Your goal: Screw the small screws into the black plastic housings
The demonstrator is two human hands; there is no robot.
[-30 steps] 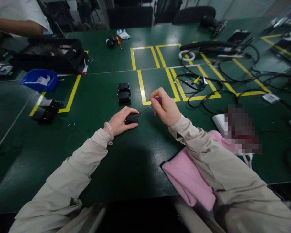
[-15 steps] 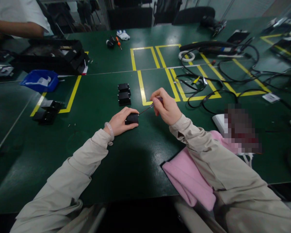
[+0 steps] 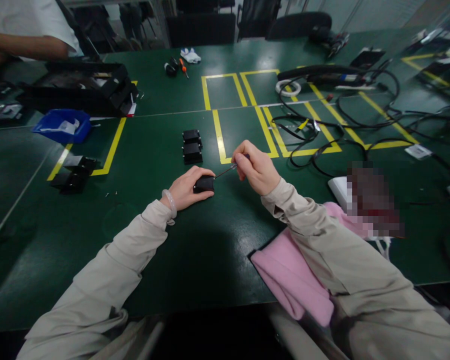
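A small black block point(image 3: 204, 184) rests on the green table, gripped between the thumb and fingers of my left hand point(image 3: 185, 190). My right hand point(image 3: 257, 167) is closed around the handle of a thin screwdriver point(image 3: 225, 171). The screwdriver's tip meets the upper right corner of the block, where a small screw shows. Just behind my left hand stand two more black blocks point(image 3: 192, 150), one behind the other. Other dark blocks point(image 3: 69, 177) lie to the left, with tiny screws point(image 3: 111, 194) near them.
Left: a blue bin point(image 3: 63, 126), black trays point(image 3: 86, 92) and a person's arm point(image 3: 26, 46). Right: black cables point(image 3: 318, 120) and a white roll point(image 3: 289, 88). A pink cloth point(image 3: 290, 280) lies under my right forearm. An orange screwdriver point(image 3: 184, 68) lies at the back.
The fingers of my right hand have turned slightly around the screwdriver handle. My left hand and the block have stayed in place.
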